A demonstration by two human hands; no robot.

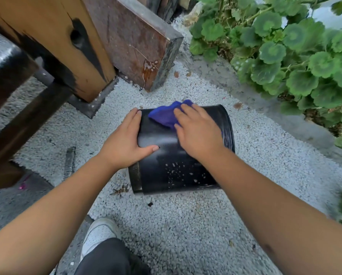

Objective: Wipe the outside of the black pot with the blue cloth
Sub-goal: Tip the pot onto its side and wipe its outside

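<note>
Pressing flat with my right hand (197,133), fingers straight, pinning the blue cloth (165,114) to the upper wall of the black pot (178,167). My left hand (124,143) braces the pot's left end, fingers extended along the edge, thumb laid across the wall; neither hand curls round anything. Pot lies on its side on pale gravel (186,225). Looks light, thin-walled, smooth, likely to roll, so bracing the end seems right. White specks remain low on the near wall.
</note>
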